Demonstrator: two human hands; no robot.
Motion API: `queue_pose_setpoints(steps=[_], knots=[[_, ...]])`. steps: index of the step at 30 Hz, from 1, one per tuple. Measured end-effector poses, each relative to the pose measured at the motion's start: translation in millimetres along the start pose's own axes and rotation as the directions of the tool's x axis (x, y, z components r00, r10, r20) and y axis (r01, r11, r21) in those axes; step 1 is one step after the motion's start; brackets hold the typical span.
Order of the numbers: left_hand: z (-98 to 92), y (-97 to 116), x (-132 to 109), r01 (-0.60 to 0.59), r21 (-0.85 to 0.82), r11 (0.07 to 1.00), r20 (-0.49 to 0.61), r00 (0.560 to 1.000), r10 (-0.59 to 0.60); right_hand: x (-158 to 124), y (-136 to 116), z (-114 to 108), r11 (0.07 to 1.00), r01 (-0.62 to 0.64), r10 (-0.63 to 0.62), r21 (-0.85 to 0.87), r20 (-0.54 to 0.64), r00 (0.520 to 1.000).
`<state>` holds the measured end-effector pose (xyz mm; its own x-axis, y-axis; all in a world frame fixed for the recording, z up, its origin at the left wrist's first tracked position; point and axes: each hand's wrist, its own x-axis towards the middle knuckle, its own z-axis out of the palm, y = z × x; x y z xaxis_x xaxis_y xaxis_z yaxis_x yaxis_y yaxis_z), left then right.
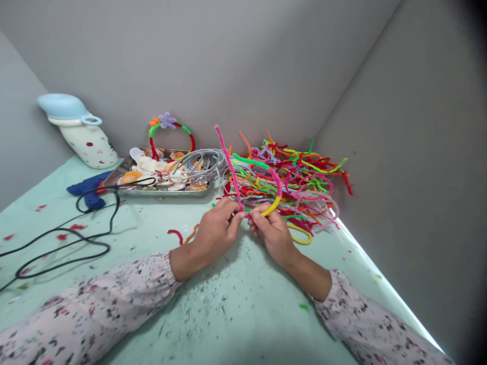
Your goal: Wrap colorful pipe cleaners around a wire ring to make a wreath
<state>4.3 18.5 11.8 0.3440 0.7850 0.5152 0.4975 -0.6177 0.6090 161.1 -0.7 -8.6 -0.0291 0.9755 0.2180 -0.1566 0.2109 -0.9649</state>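
Between my two hands is a pink pipe cleaner (229,165), its long free end standing up and leaning left. My left hand (220,224) pinches it near its lower end. In my right hand (274,233) is a curved band (279,185) wrapped in green, pink and yellow sections, arching up over the hand. The pink pipe cleaner meets the band at my fingertips; how they join there is hidden by the fingers. Just behind my hands lies a heap of loose pipe cleaners (308,175) in many colours.
A metal tray (160,193) holds shells and a coil of grey wire (207,165); a finished-looking flowered hoop (192,139) stands in it. To its left are a blue glue gun (89,188) with black cable (102,246) and a white bottle (89,144). Grey walls close the back and right.
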Motion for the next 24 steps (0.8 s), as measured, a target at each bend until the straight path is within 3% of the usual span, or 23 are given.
queue_pose_setpoints(steps=[5,16,19,24], knots=[[1.4,-0.2,-1.7,0.008,-0.012,1.000,-0.001,1.000,-0.008,0.8,1.7,0.0,1.000,-0.018,0.018,0.014,0.000,1.000],[-1.8,5.7,-0.4,0.059,0.017,0.998,0.019,0.998,-0.060,-1.2,4.7,-3.8,0.976,0.142,-0.130,-0.167,0.081,0.988],[0.4,3.6,-1.4,0.069,0.034,0.997,0.016,0.997,-0.070,-0.4,4.4,-3.4,0.988,0.096,-0.091,-0.118,0.052,0.995],[4.7,-1.9,-3.8,0.036,0.054,0.998,0.006,0.999,-0.037,3.7,7.3,-4.4,0.994,-0.093,0.095,0.061,-0.022,0.995]])
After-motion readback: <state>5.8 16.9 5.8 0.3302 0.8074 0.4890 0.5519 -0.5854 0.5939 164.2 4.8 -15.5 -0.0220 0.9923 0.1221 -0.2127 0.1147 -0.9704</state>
